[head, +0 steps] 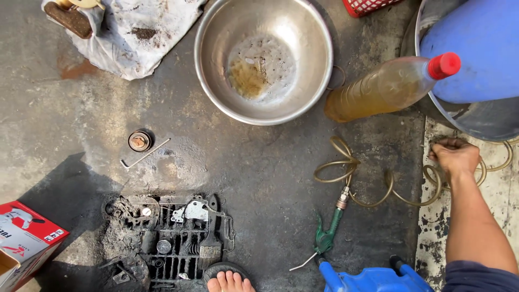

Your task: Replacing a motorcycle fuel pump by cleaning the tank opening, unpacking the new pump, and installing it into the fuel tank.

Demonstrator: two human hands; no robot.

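My right hand [455,156] reaches out to the far right, its grip clenched over a loop of the thin coiled hose [378,186], pinning it to the concrete floor [259,162] just below the dark tub [476,121]. My left hand is out of view, so I cannot tell what it is doing. The hose curls leftward in several loops and ends at the brass fitting of the green air blow gun [327,235], which lies on the floor near the greasy engine part [170,238] by my bare toes [230,282]. I judge the step in hand to be gathering or pulling in the hose. As I read it, the next move calls for drawing the loops without kinking them, and without sweeping the amber bottle with the red cap [389,86], which leans on the tub, or dragging the gun's nozzle. Beyond lie a steel bowl [216,32], a hex key [145,153] and a small round cap [139,141].
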